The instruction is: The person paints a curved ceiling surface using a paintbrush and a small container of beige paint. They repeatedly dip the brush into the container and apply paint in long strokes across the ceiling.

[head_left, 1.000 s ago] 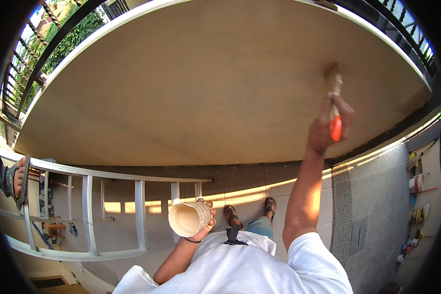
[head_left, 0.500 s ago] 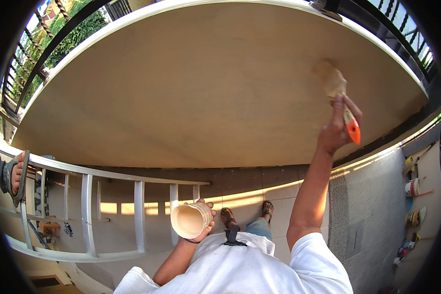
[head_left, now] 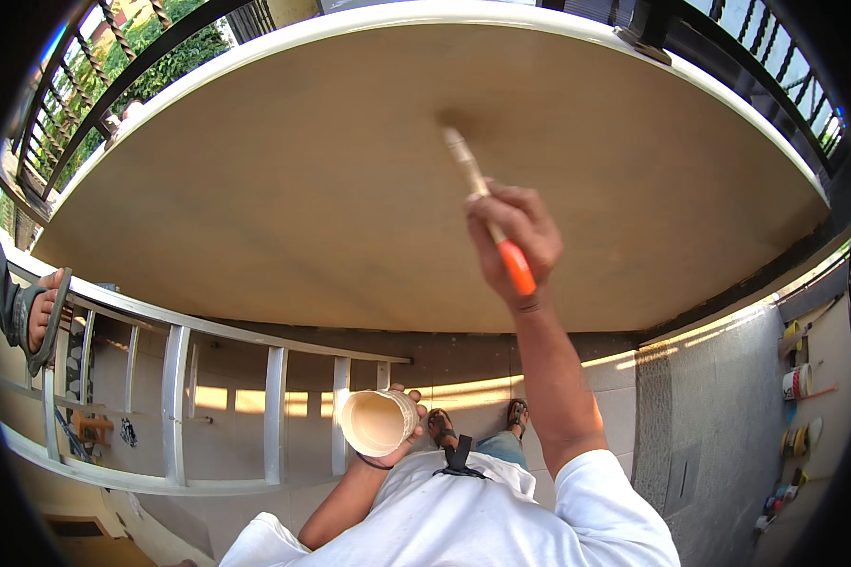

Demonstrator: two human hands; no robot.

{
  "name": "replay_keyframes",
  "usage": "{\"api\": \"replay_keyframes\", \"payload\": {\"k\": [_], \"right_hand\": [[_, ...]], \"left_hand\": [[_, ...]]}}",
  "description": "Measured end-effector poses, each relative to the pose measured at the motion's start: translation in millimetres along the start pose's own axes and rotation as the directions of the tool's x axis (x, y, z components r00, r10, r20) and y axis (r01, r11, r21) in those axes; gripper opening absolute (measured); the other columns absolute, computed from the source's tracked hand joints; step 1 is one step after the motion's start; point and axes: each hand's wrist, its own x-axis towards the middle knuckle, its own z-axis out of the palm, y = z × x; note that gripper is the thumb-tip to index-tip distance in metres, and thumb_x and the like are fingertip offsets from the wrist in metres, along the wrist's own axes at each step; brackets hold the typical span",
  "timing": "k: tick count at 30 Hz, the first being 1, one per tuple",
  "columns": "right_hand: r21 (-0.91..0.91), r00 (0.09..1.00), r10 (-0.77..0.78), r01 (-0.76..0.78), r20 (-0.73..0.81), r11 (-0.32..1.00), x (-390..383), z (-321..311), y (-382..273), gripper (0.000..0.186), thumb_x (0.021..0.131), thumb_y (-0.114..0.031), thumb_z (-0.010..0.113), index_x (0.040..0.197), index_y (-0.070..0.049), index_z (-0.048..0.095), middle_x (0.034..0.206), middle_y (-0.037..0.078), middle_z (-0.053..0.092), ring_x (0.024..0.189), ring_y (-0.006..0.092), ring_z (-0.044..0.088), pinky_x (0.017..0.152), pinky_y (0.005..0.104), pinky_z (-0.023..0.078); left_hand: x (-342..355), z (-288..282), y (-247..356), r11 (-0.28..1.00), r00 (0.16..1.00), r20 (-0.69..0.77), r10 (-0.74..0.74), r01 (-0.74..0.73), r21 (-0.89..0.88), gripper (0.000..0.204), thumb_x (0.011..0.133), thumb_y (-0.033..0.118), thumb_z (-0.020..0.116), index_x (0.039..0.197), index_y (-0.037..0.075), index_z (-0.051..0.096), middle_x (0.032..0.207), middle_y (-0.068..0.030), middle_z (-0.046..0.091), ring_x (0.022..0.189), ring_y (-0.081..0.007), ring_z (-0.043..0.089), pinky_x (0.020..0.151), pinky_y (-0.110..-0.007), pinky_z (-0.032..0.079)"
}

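In my right hand (head_left: 518,236) is a paintbrush (head_left: 467,163) with a pale handle and an orange end. Its tip reaches up to a wide tan wall (head_left: 350,189) with a curved white top edge; a soft shadow lies beside the tip. My left hand (head_left: 408,430) wraps round a cup (head_left: 378,422) of cream-coloured paint, held low near my shirt. The cup's mouth faces up, and its ridged side shows next to my fingers.
An aluminium ladder (head_left: 174,406) stands at the left, with another person's sandaled foot (head_left: 43,317) on it. Black railings (head_left: 95,113) rise above the wall. Several paint containers (head_left: 796,383) line the right side. A grey rough strip (head_left: 700,406) crosses the tiled floor.
My right hand has swept the paintbrush left across the wall, from its right part to near the middle. The cup in my left hand stays in nearly the same place.
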Motion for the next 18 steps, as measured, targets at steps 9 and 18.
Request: {"api": "replay_keyframes", "payload": {"k": [9,18], "right_hand": [[0.036,0.658,0.500,-0.585,-0.563,0.810,16,-122,5,0.014,0.097,-0.006,0.074,0.105,0.003,0.068,0.097,0.011,0.073,0.085,0.0199,0.072,0.075,0.0299,0.060],[0.728,0.213,0.977,-0.672,0.013,0.137,-52,-153,-39,0.020,0.100,-0.024,0.073,0.108,-0.006,0.070,0.093,0.006,0.074,0.080,0.0131,0.068,0.067,0.0236,0.057]], "left_hand": [[-12,0,-1,0.997,0.998,-0.007,0.058,-0.059,-0.057,0.055,0.100,0.045,0.062,0.139,0.006,0.057,0.136,-0.0231,0.058,0.125,-0.0441,0.060,0.095,-0.060,0.058],[14,-14,3,0.994,0.997,0.001,0.083,-0.083,0.070,0.061,0.095,0.055,0.065,0.134,0.009,0.060,0.134,-0.0200,0.058,0.129,-0.0414,0.057,0.094,-0.055,0.058]]}}
